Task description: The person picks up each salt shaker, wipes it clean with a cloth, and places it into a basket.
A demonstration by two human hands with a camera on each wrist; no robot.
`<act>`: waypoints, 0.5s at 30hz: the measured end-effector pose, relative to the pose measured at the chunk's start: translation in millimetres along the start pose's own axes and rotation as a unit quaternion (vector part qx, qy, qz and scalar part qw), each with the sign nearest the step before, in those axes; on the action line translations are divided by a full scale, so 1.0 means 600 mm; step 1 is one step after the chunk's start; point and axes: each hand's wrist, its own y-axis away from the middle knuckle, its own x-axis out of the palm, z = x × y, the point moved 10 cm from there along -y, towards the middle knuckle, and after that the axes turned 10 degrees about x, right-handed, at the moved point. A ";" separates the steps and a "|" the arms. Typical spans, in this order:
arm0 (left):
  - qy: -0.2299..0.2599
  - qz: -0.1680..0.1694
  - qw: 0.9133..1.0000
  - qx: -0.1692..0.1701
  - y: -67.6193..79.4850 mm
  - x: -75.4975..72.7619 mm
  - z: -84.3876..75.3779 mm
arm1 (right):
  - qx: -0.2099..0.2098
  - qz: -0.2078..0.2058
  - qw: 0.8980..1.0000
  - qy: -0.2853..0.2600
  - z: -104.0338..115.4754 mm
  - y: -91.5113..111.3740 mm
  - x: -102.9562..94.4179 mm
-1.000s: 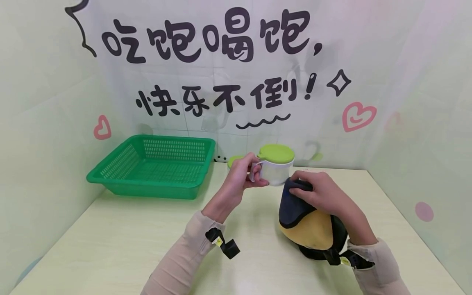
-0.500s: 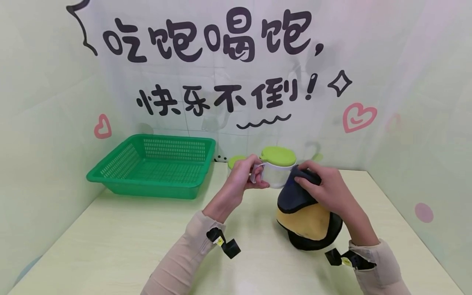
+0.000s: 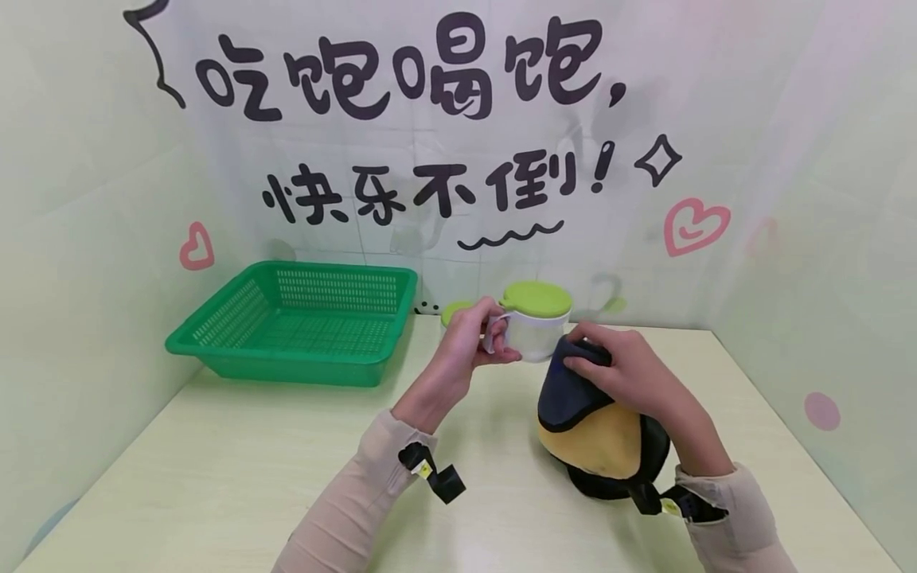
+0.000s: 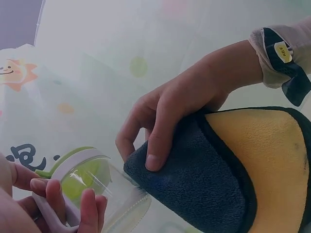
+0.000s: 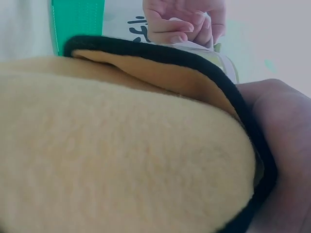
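My left hand point(image 3: 467, 338) grips the white handle of a clear lidded jar point(image 3: 533, 341), held up near the back of the table. The jar has a light green lid point(image 3: 537, 299) and a white collar. My right hand point(image 3: 634, 372) pinches a folded cleaning cloth point(image 3: 598, 438), dark blue on one side and yellow on the other, with black edging. In the left wrist view, the bunched top of the cloth point(image 4: 194, 179) meets the jar's clear side point(image 4: 127, 201). Cloth fills most of the right wrist view, hiding the right fingertips there.
A green plastic basket point(image 3: 294, 370) with mesh walls stands at the back left of the pale table point(image 3: 236, 469). Behind my left hand, a second green lid point(image 3: 453, 310) shows, mostly hidden. A printed wall sheet point(image 3: 430, 263) rises behind the table.
The right hand and cloth shifted up along the jar's side, then came back down. The jar dipped slightly and rose again in the left hand. Both holds stay the same.
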 end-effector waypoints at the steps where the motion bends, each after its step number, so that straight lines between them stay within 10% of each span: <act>1: 0.001 -0.001 1.000 0.001 0.000 0.000 -0.001 | 0.002 0.011 1.000 0.000 -0.001 0.000 0.004; 15: -0.004 0.005 1.000 0.000 0.003 0.003 -0.005 | 0.023 0.062 0.998 0.005 -0.006 0.002 0.018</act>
